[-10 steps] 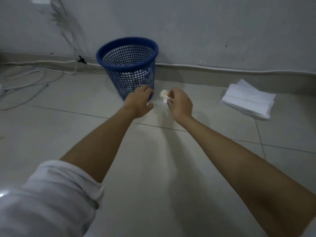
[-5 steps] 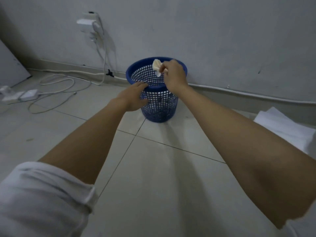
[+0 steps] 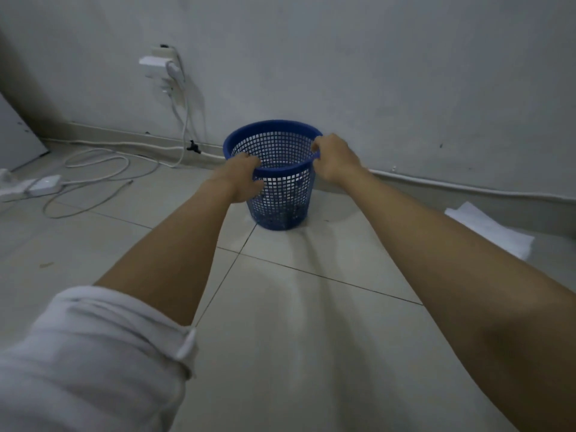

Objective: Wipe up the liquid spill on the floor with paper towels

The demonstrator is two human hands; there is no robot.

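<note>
A blue mesh wastebasket (image 3: 282, 198) stands on the tiled floor near the wall. My left hand (image 3: 241, 179) grips its near left rim, fingers curled over the edge. My right hand (image 3: 335, 159) rests at the right rim with fingers bent over it; no paper shows in that hand. A stack of white paper towels (image 3: 495, 232) lies on the floor at the right, partly hidden by my right forearm. I see no liquid on the tiles in front of me.
White cables (image 3: 103, 169) loop over the floor at the left, running to a wall socket with plugs (image 3: 162, 65). A white adapter block (image 3: 43, 183) lies at the far left. A white board (image 3: 15, 135) leans at the left edge.
My right hand held a crumpled wad over the basket; now the wad is gone from it and the hand sits at the right rim. My left hand has closed on the left rim.
</note>
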